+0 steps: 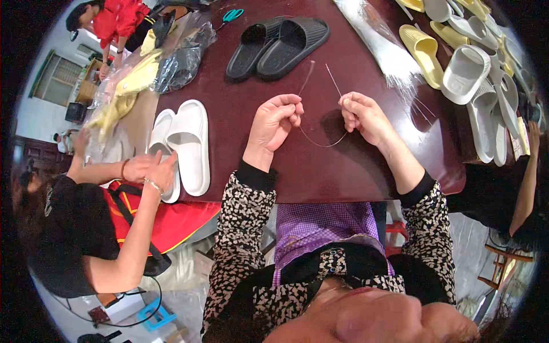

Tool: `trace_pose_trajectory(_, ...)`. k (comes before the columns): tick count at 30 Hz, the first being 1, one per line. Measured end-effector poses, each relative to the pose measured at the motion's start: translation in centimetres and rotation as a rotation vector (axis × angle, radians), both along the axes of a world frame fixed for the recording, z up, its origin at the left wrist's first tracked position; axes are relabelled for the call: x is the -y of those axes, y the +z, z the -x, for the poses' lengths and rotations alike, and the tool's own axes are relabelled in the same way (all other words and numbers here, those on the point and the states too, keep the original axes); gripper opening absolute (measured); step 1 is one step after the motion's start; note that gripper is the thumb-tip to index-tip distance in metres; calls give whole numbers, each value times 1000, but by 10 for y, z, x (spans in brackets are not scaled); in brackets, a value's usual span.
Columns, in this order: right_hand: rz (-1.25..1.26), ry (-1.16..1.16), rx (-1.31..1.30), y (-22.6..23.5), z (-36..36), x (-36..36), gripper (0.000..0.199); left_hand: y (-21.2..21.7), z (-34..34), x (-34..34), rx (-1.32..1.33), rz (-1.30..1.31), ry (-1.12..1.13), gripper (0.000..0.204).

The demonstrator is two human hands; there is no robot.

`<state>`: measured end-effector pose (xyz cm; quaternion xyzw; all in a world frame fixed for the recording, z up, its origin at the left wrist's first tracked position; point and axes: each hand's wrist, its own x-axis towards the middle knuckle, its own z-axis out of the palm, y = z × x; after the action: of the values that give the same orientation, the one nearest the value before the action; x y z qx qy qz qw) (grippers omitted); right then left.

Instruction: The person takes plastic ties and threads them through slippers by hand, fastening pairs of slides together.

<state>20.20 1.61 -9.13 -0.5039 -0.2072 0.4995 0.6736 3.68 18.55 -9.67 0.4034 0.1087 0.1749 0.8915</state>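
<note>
Between my two hands a thin, clear plastic strand (323,146) sags in a shallow curve over the table, and its two ends stick up above my fingers. It looks like the strands in the bundle (394,66) at the far right. My left hand (274,121) pinches one side of it between thumb and forefinger. On the other side, my right hand (366,117) pinches it with the fingertips. Beyond my hands lies a pair of black slippers (294,48), side by side, apart from both hands.
A dark red table (229,154) spreads before me. At left a co-worker's hands (151,170) touch white slippers (191,148). Clear plastic bags (186,63) and teal-handled scissors (231,16) lie farther back. Yellow slippers (422,54) and grey ones (485,114) crowd the right, near another person's arm (526,177).
</note>
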Motion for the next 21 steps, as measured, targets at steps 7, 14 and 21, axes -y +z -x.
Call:
trace_pose_trajectory(7, -25, -2, -3, 3, 4, -1, 7, 5, 1, 5, -54, -74, -35, 15)
trace_pose_trajectory(14, -72, -41, 27, 8, 10, -1, 18, 7, -4, 12, -177, -258, -207, 16)
trace_pose_trajectory(21, -29, -8, 156, 8, 20, -5, 19, 8, 0, 16, -198, -317, -250, 15)
